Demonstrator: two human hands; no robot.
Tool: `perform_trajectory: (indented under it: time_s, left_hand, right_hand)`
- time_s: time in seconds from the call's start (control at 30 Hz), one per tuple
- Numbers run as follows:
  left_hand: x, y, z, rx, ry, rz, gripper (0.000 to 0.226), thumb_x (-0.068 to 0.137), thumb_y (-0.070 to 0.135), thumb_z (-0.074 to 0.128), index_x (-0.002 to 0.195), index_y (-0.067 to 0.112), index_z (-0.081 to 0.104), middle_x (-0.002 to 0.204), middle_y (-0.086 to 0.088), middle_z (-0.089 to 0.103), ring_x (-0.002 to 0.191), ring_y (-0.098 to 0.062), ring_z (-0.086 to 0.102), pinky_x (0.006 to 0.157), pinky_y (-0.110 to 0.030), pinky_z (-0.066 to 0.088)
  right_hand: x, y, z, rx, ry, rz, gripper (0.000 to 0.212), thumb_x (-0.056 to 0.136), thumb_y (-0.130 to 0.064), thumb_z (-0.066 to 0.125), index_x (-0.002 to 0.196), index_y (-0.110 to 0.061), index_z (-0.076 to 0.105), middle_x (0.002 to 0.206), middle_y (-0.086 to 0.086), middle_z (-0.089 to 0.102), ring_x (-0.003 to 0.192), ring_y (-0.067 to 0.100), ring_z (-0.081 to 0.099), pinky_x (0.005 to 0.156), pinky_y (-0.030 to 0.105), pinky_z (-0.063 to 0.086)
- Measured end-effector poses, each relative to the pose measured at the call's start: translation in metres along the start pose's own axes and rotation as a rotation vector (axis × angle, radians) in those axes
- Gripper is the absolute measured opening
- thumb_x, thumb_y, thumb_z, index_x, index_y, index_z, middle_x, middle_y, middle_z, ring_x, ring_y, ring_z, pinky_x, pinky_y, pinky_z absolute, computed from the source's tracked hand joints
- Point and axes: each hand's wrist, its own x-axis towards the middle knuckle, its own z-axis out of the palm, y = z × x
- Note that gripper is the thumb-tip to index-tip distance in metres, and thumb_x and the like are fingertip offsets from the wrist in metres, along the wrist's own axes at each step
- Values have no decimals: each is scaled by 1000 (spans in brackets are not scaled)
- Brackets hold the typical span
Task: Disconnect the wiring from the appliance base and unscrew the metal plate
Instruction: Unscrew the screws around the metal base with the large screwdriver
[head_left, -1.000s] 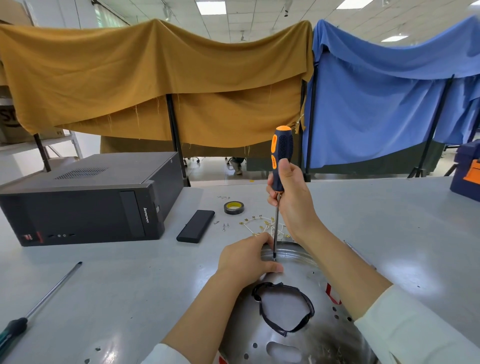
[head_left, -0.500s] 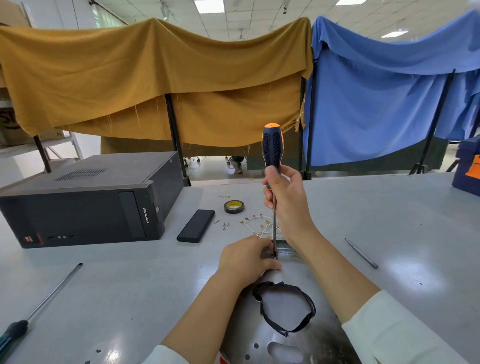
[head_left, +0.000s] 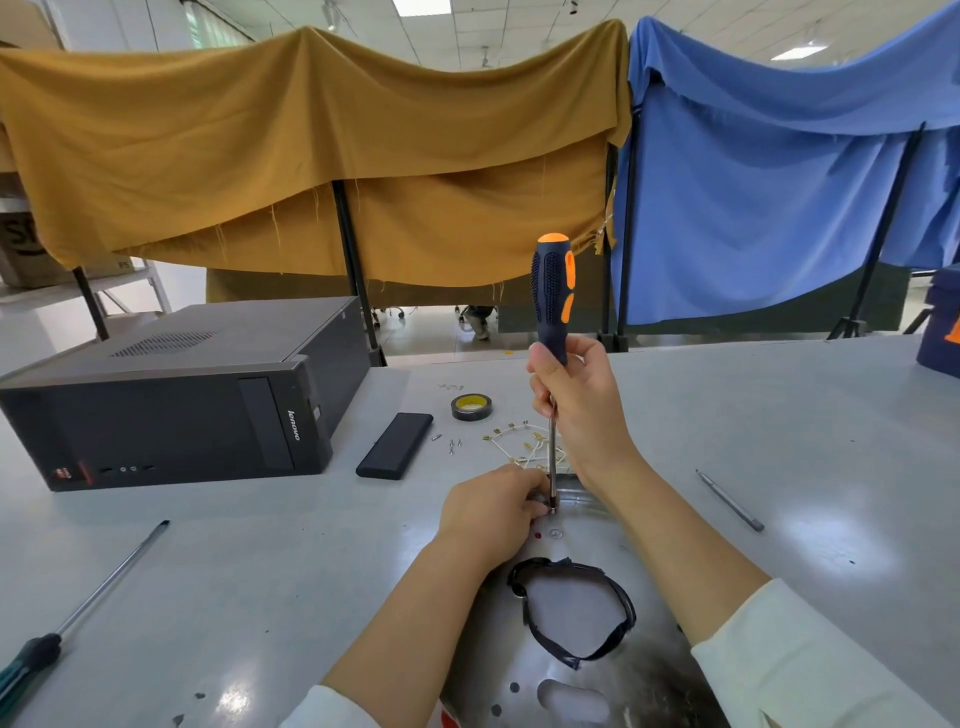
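The unscrewing step appears to be in hand. The left hand (head_left: 491, 506), fingers curled, pinches something small beside the tip; what exactly cannot be told. The right hand (head_left: 582, 400) is closed around the lower handle of an upright orange-and-black screwdriver (head_left: 551, 296), tip down on the metal plate (head_left: 587, 540) at the table's (head_left: 779, 415) near edge. Next likely calls for steady downward pressure while turning. The plate is shiny, perforated, with a black taped wire loop (head_left: 571, 613) on it.
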Motion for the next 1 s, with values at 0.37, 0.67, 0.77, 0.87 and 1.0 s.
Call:
perform_trajectory:
  time_s: [0.37,0.67,0.77,0.87,1.0]
  left_hand:
    - [-1,0,0,-5,6,-1,11,93,34,50,102,36,56,109,13,58,101,-12,53,69,-24,30]
    - [-1,4,-1,-6,0,5,12,87,45,54,92,35,56,100,11,57,92,-12,55,67,-27,36]
    - [-2,5,-1,13,7,18,11,88,45,53,89,34,55,99,10,57,91,-14,55,65,-28,34]
    - [-2,5,-1,13,11,27,10,89,44,52,87,34,53,98,10,56,90,-14,55,64,-27,33]
    - [-2,5,-1,42,22,28,13,92,42,49,84,32,47,98,9,56,90,-16,55,65,-29,34]
  right_hand:
    - [-1,0,-1,-11,-29,-8,13,94,-18,56,103,-14,47,71,-3,51,53,7,39,49,20,35]
    - [1,2,0,-8,-14,-64,25,102,-28,35,105,-14,55,71,-4,54,54,7,38,49,19,32]
    - [0,1,-1,28,-37,-58,24,102,-27,36,104,-13,54,71,-4,52,53,7,37,48,19,30]
    - [0,-2,-4,78,-44,-41,19,102,-24,37,101,-12,52,70,-4,50,52,6,35,47,19,30]
    - [-3,-8,-3,-22,-24,-43,15,102,-22,39,100,-13,51,69,-5,51,53,8,40,50,20,36]
